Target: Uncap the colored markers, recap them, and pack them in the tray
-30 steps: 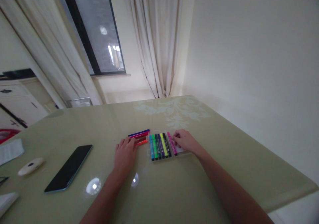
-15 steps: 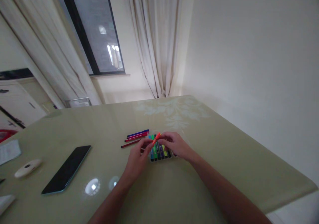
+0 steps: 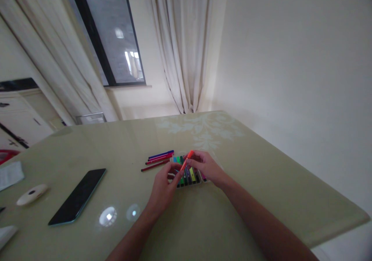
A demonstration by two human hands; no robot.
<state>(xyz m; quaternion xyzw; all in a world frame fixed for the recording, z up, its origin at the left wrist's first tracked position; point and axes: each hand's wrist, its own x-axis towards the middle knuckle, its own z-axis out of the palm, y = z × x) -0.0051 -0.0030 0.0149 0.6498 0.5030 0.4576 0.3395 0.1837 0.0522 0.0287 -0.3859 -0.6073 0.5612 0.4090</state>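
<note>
An orange felt-tip pen (image 3: 186, 161) is held tilted between both hands. My left hand (image 3: 165, 181) pinches its lower end, and my right hand (image 3: 205, 167) has its fingers closed on the upper part. Directly beneath them lies a clear plastic case (image 3: 190, 185) with several felt-tip pens side by side, in blue, green, dark and yellow shades. My hands cover part of the case. Left of it, a dark red pen (image 3: 154, 166), a red pen (image 3: 158, 160) and a blue pen (image 3: 161, 154) are among several lying loose on the table.
A black phone (image 3: 78, 197) lies flat on the pale green glossy table (image 3: 124, 145). Farther left are a white oval object (image 3: 31, 195) and a folded white sheet (image 3: 11, 176). The wall (image 3: 290, 79) runs along the table's right side.
The orange pen has shifted slightly to the right and more of its length shows. My left hand has moved a little to the right with it.
</note>
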